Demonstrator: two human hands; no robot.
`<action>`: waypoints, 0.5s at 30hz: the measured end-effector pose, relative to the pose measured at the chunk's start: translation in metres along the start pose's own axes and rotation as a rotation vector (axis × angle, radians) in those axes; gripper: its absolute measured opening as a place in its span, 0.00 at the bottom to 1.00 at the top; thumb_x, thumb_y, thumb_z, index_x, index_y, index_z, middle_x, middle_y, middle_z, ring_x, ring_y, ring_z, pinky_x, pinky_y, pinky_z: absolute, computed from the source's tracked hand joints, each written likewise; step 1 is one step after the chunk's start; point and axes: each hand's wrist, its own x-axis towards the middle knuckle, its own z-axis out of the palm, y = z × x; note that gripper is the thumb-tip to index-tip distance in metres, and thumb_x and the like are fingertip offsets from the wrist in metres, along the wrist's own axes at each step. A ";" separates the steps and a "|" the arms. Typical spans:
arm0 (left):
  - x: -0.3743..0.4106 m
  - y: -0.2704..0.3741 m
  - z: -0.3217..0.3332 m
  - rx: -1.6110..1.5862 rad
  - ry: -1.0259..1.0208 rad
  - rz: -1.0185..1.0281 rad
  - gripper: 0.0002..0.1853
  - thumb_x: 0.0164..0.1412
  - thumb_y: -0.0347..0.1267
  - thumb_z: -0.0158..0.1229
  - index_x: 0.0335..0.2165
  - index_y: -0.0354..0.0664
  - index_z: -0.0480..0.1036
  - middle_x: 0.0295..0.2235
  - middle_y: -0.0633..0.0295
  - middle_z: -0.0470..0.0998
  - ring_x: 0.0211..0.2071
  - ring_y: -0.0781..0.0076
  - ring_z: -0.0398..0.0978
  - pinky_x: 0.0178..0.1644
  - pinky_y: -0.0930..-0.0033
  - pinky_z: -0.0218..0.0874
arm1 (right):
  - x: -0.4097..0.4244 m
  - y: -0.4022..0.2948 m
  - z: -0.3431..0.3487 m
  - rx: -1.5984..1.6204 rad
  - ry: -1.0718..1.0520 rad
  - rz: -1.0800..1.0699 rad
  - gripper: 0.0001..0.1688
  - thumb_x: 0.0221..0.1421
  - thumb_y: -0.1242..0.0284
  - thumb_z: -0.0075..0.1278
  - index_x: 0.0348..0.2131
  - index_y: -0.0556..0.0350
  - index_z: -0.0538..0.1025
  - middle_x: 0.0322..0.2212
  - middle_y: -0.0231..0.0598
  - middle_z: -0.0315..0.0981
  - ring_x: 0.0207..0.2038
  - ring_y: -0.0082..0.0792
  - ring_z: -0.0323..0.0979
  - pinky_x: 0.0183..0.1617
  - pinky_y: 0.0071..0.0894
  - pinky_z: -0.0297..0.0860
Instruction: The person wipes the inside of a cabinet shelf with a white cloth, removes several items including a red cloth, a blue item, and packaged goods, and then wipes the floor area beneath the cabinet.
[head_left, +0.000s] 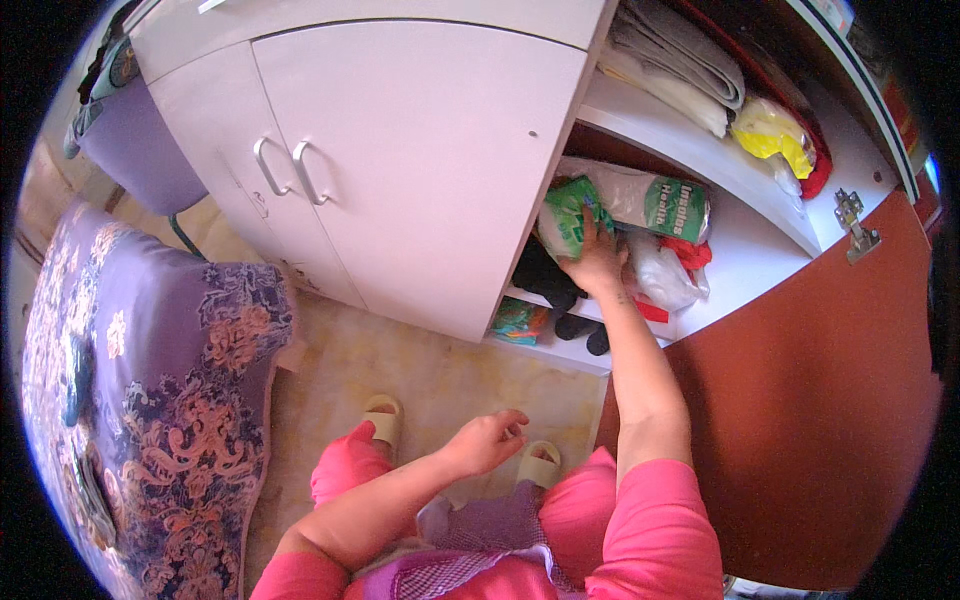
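Observation:
My right hand (596, 259) reaches into the open cabinet and rests with spread fingers on a green and white plastic package (571, 214); whether the fingers grip it cannot be told. Behind it lies a clear and green plastic pack (652, 196) bearing writing. Beside my hand are a clear plastic bag (664, 274) and a red item (686, 253). Black cloth (546, 274) lies below the green package. My left hand (487, 444) hangs over the floor in front of my body, fingers loosely curled, with nothing seen in it.
The brown cabinet door (810, 405) stands open at the right. Folded grey textiles (675, 52) and a yellow package (772, 139) lie on the upper shelf (697, 150). White doors with metal handles (309, 172) are shut. A bed with a patterned purple cover (172, 397) is at the left.

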 end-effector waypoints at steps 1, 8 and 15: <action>-0.001 -0.001 -0.001 -0.002 0.005 -0.009 0.18 0.54 0.36 0.52 0.43 0.39 0.66 0.33 0.52 0.75 0.32 0.61 0.74 0.37 0.64 0.65 | 0.002 0.001 -0.003 0.006 -0.051 -0.007 0.56 0.36 0.57 0.55 0.59 0.41 0.42 0.56 0.52 0.46 0.56 0.50 0.50 0.57 0.56 0.44; -0.003 0.003 -0.008 -0.003 -0.005 -0.061 0.19 0.54 0.36 0.52 0.43 0.39 0.66 0.34 0.52 0.74 0.33 0.60 0.74 0.38 0.63 0.65 | -0.002 0.060 0.006 -0.024 -0.082 -0.247 0.46 0.32 0.62 0.56 0.53 0.43 0.57 0.47 0.52 0.62 0.48 0.53 0.61 0.54 0.56 0.51; -0.006 0.001 -0.007 -0.002 0.016 -0.018 0.19 0.53 0.36 0.52 0.42 0.38 0.66 0.34 0.52 0.74 0.33 0.61 0.74 0.38 0.64 0.65 | -0.020 0.049 -0.012 0.106 0.035 -0.180 0.37 0.37 0.77 0.50 0.50 0.45 0.60 0.42 0.51 0.66 0.45 0.52 0.63 0.48 0.44 0.60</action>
